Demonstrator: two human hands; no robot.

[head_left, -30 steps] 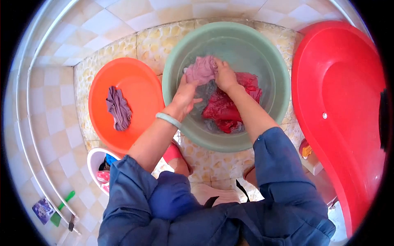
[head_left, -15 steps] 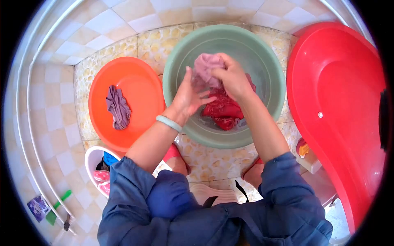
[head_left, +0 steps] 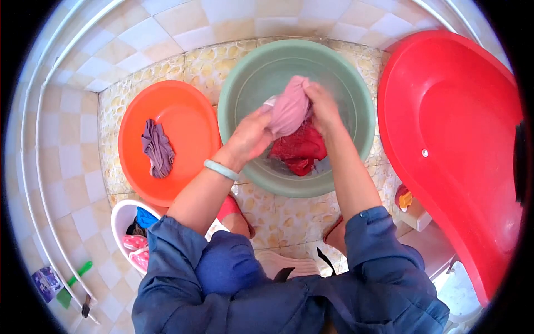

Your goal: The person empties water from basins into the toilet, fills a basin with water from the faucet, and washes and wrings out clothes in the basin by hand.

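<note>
A wet pink cloth (head_left: pixel 291 108) is stretched between my two hands above the green basin (head_left: pixel 233 89). My left hand (head_left: pixel 251 132) grips its lower left end, and a pale bangle circles that wrist. At the upper right end, my right hand (head_left: pixel 321 106) is closed on the cloth, its fingers slightly blurred. Below them, a red garment (head_left: pixel 300 150) lies bunched in the water of the basin. What kind of garment the pink cloth is, I cannot make out.
An orange basin (head_left: pixel 192 111) with a crumpled mauve cloth (head_left: pixel 158 147) stands on the left. Nearer me is a white tub (head_left: pixel 117 222) of coloured clothes. A large red baby bath (head_left: pixel 456 139) leans along the right side. Red slippers (head_left: pixel 229 209) are on my feet.
The left hand, spread open and apart from the cloth before, has closed on it. The bunched pink cloth is now drawn out lengthwise between both hands.
</note>
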